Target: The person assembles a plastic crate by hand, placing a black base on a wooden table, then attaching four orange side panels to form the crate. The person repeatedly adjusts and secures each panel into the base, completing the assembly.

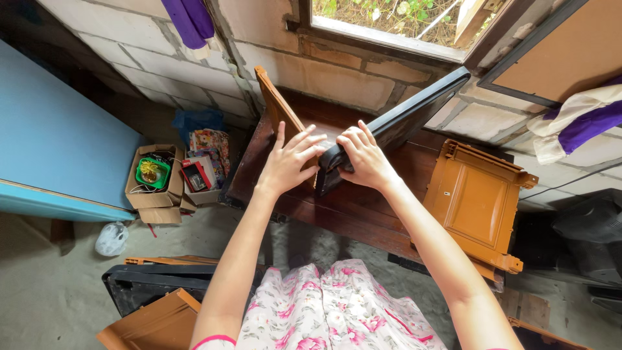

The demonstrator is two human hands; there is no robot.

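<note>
The left hand [288,162] rests with fingers spread against an upright brown panel [275,110] on the bench [350,207]. Just right, the right hand [363,159] curls closed around the black panel's [402,116] lower end, tilted toward the window.

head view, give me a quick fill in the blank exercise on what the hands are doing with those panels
1. The right hand grips the end of a long ____ panel.
2. The left hand rests against an upright panel coloured ____.
3. Both panels stand on a dark wooden ____.
4. The cardboard box on the floor holds a ____ container.

Missing words: black; brown; bench; green
</note>
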